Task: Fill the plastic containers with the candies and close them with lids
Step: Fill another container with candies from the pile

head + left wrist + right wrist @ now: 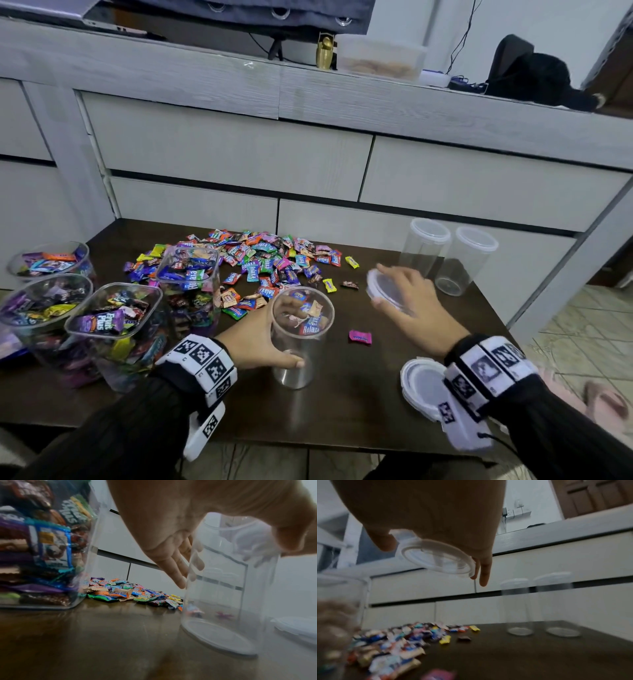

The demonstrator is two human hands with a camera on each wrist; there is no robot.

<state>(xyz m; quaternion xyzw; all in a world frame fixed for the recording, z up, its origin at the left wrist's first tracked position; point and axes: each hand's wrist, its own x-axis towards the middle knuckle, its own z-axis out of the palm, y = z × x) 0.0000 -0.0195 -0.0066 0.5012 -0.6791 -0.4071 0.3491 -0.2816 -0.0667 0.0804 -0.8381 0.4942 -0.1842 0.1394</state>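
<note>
1. Fingers [394, 274] of the right hand [411, 301] curl over a clear round lid [387, 291], held above the dark table [359, 411] at centre right; the left hand [260, 339] wraps an empty clear container [301, 342] at lower centre.
2. Four candy-filled containers [116, 329] stand at left.
3. The loose candy pile [267, 263] spreads across mid-frame.
4. Two lidded empty containers [445, 257] stand at right.
5. Spare lids [421, 387] lie lower right.

Left hand [263, 337] reaches forward, thumb and fingers curled round a clear container [301, 337]; right hand [407, 301], raised near the table's right edge, pinches a lid [385, 289]; both wrists banded.
</note>
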